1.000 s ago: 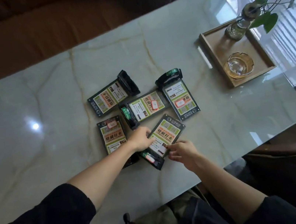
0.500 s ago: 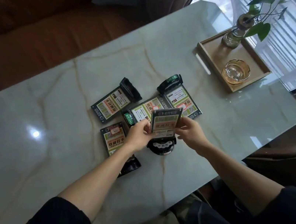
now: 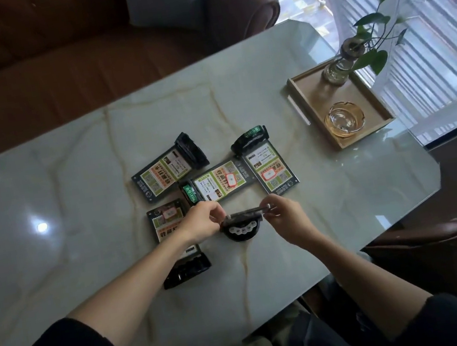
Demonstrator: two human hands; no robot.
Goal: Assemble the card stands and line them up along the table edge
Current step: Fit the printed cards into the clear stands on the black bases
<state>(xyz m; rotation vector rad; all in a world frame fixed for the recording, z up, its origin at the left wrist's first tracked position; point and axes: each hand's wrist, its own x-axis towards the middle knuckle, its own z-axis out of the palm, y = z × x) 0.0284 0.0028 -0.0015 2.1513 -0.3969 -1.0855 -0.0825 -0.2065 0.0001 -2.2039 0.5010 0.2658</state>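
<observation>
Counter point(image 3: 347, 213): glossy, slick; I judge base could skate if pressed off-centre. 4 unassembled card stands point(image 3: 219, 181) lie flat just beyond my hands, near enough to knock. Card stand in hand point(image 3: 243, 224) sits near-centre, card upright edge-on over black base. Left hand point(image 3: 202, 224) pinches card's left end, right hand point(image 3: 283, 213) its right end. Uneven push could tilt or jam card.

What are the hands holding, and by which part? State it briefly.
Both hands hold one card stand: left hand pinches the card's left end, right hand its right end, above the black base.
</observation>
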